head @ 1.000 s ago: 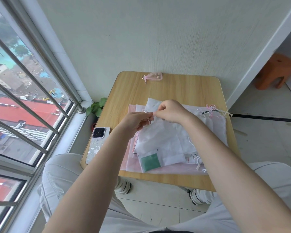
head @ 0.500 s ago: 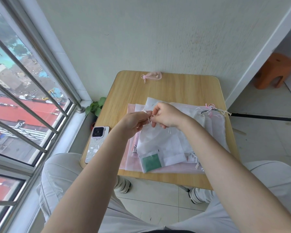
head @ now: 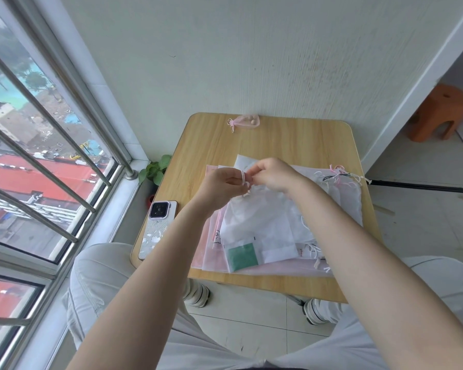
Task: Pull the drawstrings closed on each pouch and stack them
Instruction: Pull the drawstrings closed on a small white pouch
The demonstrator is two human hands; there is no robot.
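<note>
Head view, wooden table [head: 214, 145], white wall [head: 225, 57]

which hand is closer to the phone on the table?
Left. The left hand is up and to the right of the phone, pinching a white drawstring. The right hand is farther right, beyond the left hand, over the white pouch.

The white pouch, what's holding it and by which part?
Both hands, left hand and right hand, pinch the white pouch by its drawstring at the gathered top.
</note>
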